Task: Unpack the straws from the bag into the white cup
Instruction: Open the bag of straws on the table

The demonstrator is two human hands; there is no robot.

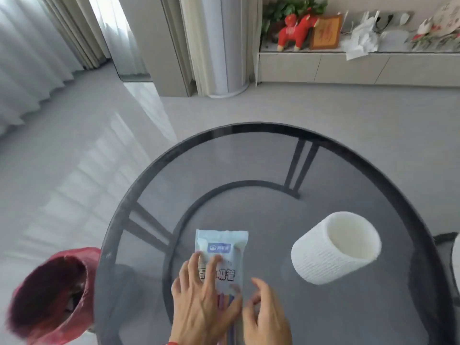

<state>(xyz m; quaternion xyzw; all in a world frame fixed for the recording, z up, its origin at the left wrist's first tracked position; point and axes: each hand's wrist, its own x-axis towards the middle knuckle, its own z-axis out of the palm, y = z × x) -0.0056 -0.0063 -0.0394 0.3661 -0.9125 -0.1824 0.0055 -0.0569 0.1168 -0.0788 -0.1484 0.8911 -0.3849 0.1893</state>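
Observation:
A pale blue-and-white bag of straws [224,247] lies flat on the round dark glass table [249,155], its printed label facing up. Coloured straws [227,301] show through its clear lower part. My left hand [199,302] rests on the bag's lower half, fingers spread over the label. My right hand [267,317] is at the bag's lower right edge, fingers curled and touching the edge. The ribbed white cup [333,247] stands to the right of the bag, apart from both hands, with nothing visible inside it.
A bin lined with a red bag [49,295] stands on the floor left of the table. Beyond the table are grey floor, curtains, a white column and a low cabinet with a red toy horse [293,31]. Something white shows at the right edge [455,255].

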